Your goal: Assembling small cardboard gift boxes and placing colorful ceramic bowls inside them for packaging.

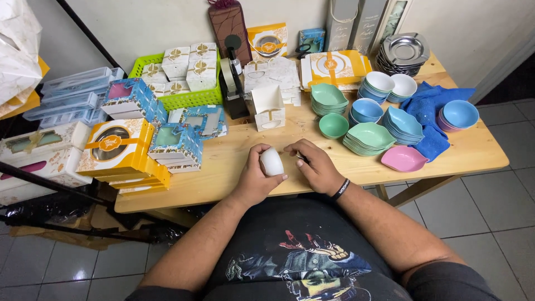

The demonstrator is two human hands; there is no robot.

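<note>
My left hand [255, 177] grips a small white rounded object [272, 162] just above the front edge of the wooden table [223, 167]. Right beside it, my right hand [315, 166] rests on the table with curled fingers closed on a thin dark item that is mostly hidden; its fingertips almost touch the white object. A small white open box [268, 108] stands upright a little farther back on the table.
Stacks of pastel bowls and leaf-shaped dishes [370, 136] sit to the right with a blue cloth [426, 108] and a pink dish [403, 159]. Yellow and blue gift boxes [120, 147] crowd the left, a green basket [178, 97] of white boxes stands behind, and a black tape dispenser [233, 83] is in the middle.
</note>
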